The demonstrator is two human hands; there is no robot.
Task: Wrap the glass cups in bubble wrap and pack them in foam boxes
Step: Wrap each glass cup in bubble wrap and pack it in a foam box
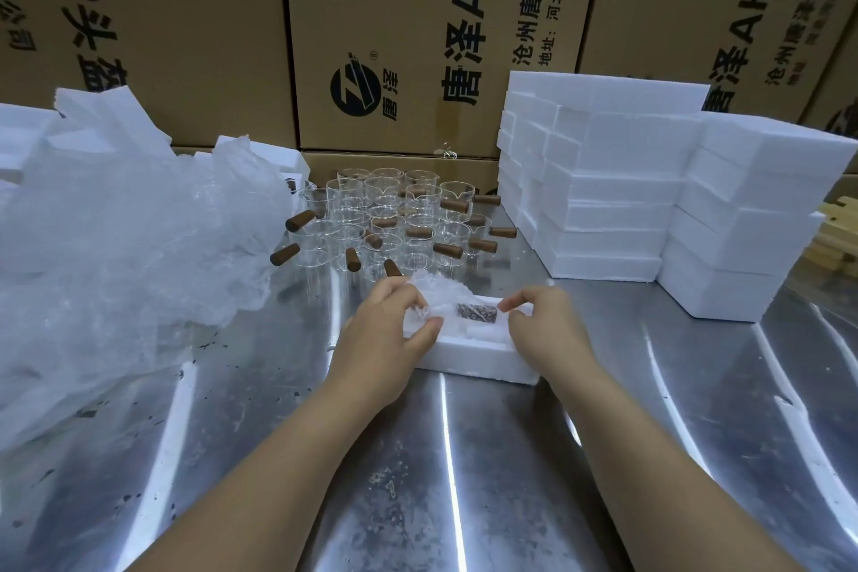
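I am seating a bubble-wrapped cup (438, 293) into the open foam box (473, 360) lying on the steel bench (464, 478) in front of me. My left hand (394, 325) is pinching the wrap around the cup's body between thumb and fingertips. The wooden handle (476, 310) is showing through the wrap and pointing along the box toward my right hand (543, 323). That hand's fingers are curling at the box's right end, just beside the handle tip. I cannot tell whether they are gripping wrap or only steadying the foam.

I am judging this as the packing step for this one cup. The next move is calling for gentle, even pressure and for tucking the loose wrap below the rim. Many bare glass cups (394, 218) are waiting behind the box, between the heap of bubble wrap (116, 246) and the stacked foam boxes (603, 181).
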